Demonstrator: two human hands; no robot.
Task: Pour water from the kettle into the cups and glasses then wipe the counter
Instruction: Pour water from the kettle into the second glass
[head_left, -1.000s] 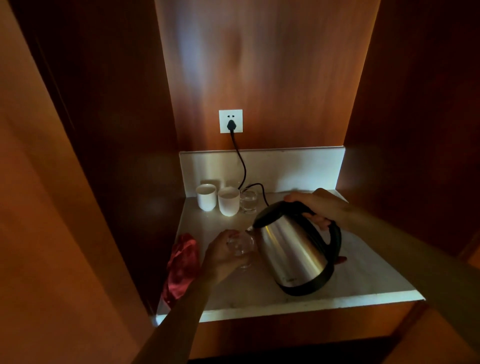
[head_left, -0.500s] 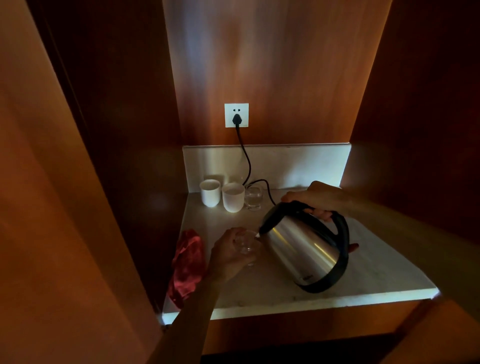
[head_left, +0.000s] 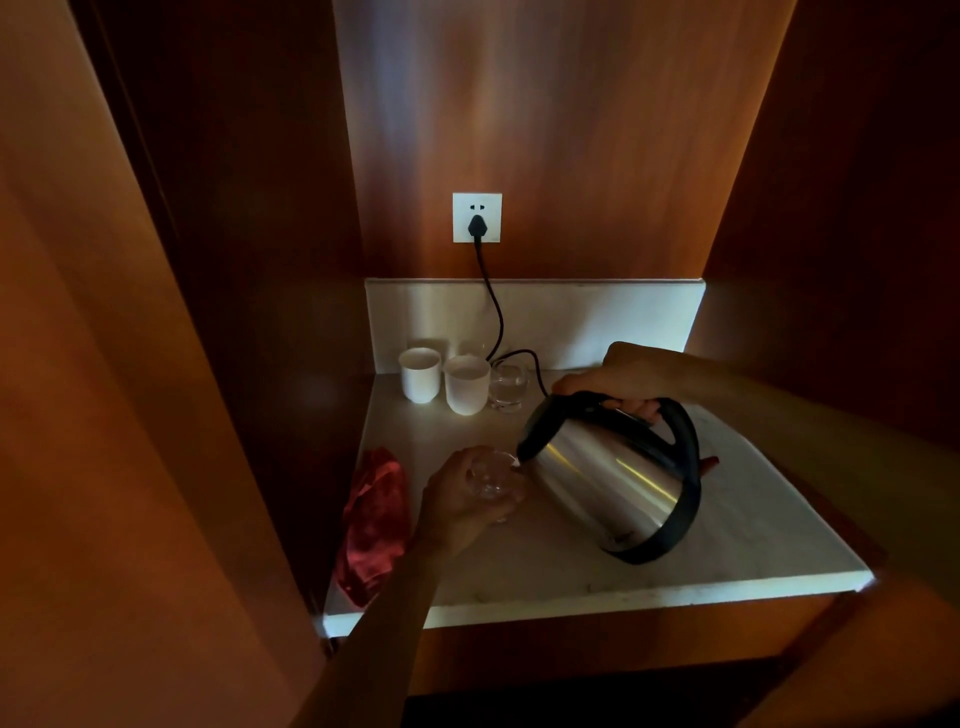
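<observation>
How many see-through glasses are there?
2. One glass stands at the back of the counter, right of the two white cups. The left hand holds the other glass at the kettle spout. None seem hidden.

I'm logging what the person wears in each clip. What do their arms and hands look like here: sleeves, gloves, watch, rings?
Both forearms are bare as far as the frame shows: no sleeves in view, no gloves. The left hand and right hand show no watch, bracelet or rings that I can make out, though the light is dim and fine details could be missed.
</observation>
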